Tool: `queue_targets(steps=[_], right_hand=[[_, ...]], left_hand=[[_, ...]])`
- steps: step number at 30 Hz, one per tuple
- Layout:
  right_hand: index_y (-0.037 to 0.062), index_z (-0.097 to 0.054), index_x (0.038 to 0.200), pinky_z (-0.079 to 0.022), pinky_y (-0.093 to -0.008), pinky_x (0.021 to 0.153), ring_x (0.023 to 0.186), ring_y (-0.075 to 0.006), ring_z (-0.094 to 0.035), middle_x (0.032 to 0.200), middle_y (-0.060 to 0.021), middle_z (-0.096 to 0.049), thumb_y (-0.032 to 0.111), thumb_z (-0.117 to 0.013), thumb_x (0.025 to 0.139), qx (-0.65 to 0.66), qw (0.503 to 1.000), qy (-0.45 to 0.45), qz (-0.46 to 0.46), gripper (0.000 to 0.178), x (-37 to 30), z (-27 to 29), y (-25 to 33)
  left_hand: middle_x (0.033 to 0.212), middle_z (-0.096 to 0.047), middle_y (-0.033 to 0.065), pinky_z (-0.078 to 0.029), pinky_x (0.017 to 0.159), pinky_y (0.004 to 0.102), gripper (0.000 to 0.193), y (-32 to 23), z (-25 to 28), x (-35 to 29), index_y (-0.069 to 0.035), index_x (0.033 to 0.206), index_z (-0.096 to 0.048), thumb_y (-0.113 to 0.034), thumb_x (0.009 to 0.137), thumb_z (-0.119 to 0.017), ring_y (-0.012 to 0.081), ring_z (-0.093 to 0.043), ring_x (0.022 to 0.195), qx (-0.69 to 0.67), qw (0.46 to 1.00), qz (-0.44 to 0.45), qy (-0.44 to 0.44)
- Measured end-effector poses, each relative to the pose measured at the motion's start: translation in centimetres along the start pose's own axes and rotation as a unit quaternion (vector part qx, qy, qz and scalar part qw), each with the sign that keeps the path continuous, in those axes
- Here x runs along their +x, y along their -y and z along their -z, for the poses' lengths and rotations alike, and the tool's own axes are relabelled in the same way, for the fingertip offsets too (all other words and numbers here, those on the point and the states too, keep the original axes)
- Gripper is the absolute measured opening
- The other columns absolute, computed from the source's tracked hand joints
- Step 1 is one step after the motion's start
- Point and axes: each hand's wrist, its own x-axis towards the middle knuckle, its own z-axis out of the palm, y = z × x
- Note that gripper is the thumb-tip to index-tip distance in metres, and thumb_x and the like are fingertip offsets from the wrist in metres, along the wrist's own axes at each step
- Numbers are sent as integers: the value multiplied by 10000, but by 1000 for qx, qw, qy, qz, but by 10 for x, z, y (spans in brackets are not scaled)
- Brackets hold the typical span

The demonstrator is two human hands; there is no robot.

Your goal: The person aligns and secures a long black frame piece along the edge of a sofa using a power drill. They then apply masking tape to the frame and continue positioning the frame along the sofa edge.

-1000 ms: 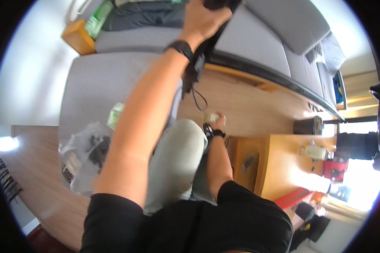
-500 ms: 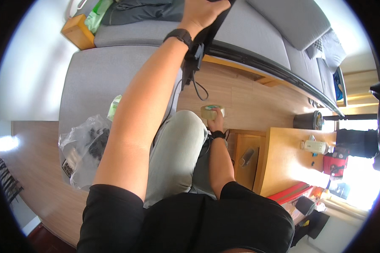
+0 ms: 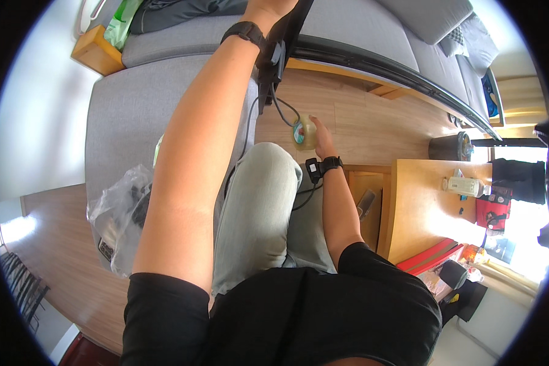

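At the top edge, my left hand is closed at the upper part of a long black frame; its fingertips are cut off by the picture's edge. A black cable hangs from a small black box on that frame. My right hand, beyond my right knee, grips a wide roll of clear yellowish tape. The tape's core, with a teal and red label, faces left. Both wrists wear black bands, and a small black device with a cable sits at the right one.
A grey sofa runs along the back, its grey chaise on the left. On the chaise lies a clear plastic bag with dark things in it. To the right stand a wooden table with a bottle and a dark bin.
My right hand has moved up and slightly right with the tape roll, which has turned to show its core. My left hand and the black frame have shifted up and left in the view.
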Motion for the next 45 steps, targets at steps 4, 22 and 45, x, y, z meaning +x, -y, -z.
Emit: queue_targets(steps=[4,22,45], right_hand=[[-23,-638,1166,-532,-355,740,852,-223,-669,962,-105,-687,373,-698,861,-58,994,41,-87,503,-5,-4,18],[-56,-690,767,-508,-373,635,716,-236,-650,792,-125,-689,154,-826,653,-214,972,-90,33,275,27,-24,10],[-71,-650,1055,-531,-367,731,817,-227,-662,945,-113,-692,21,-727,704,-124,990,-20,66,371,19,10,-91]], left_hand=[[864,-680,40,-494,721,296,326,-3,-1,-1,11,1034,-664,-154,756,-702,129,-606,789,-27,1000,8,-9],[831,-678,109,-502,719,338,360,-8,0,-3,26,1008,-651,-199,732,-705,191,-627,769,22,1000,0,-23],[842,-693,75,-507,728,326,309,5,2,-2,0,995,-665,-187,756,-722,169,-633,770,54,997,-56,2]])
